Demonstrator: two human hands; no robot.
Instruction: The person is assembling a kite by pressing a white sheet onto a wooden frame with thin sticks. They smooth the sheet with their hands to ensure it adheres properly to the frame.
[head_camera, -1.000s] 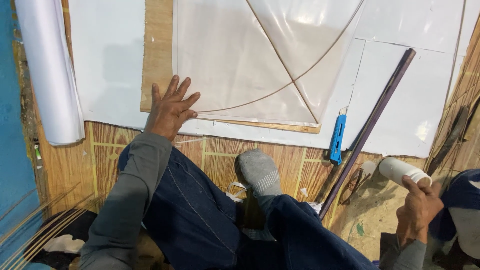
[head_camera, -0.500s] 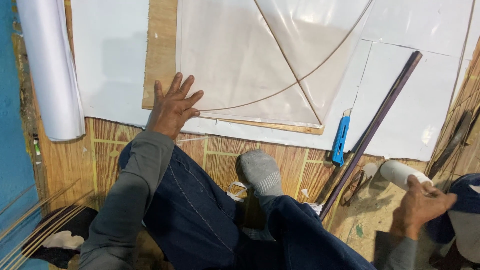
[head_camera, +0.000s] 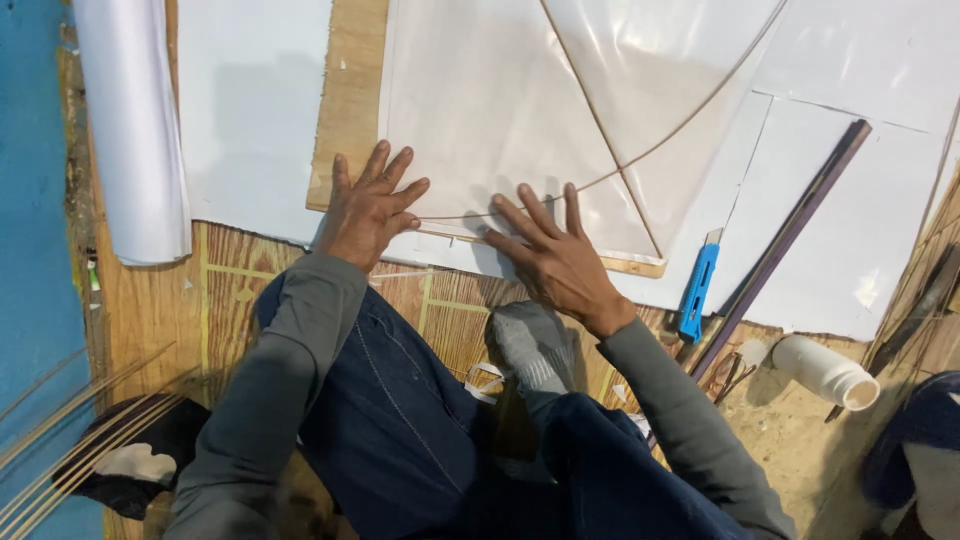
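Note:
My left hand (head_camera: 367, 208) lies flat, fingers spread, on the lower left corner of a translucent sheet (head_camera: 500, 100) that carries thin bamboo sticks (head_camera: 600, 130), one straight and one bowed. My right hand (head_camera: 553, 256) presses flat on the sheet's lower edge, fingers apart, just right of the left hand. The sheet rests on a wooden board (head_camera: 350, 90). Neither hand holds anything. My knees in blue trousers and a grey sock (head_camera: 530, 345) sit below the hands.
A blue utility knife (head_camera: 697, 285) and a long dark rod (head_camera: 780, 245) lie right of my right hand. A white plastic bottle (head_camera: 825, 370) lies on its side at the lower right. A white paper roll (head_camera: 130, 120) is at the left, thin bamboo strips (head_camera: 70, 440) at the lower left.
My right hand has come from the lower right, by the white bottle, up onto the sheet's lower edge. My left hand stays pressed on the corner.

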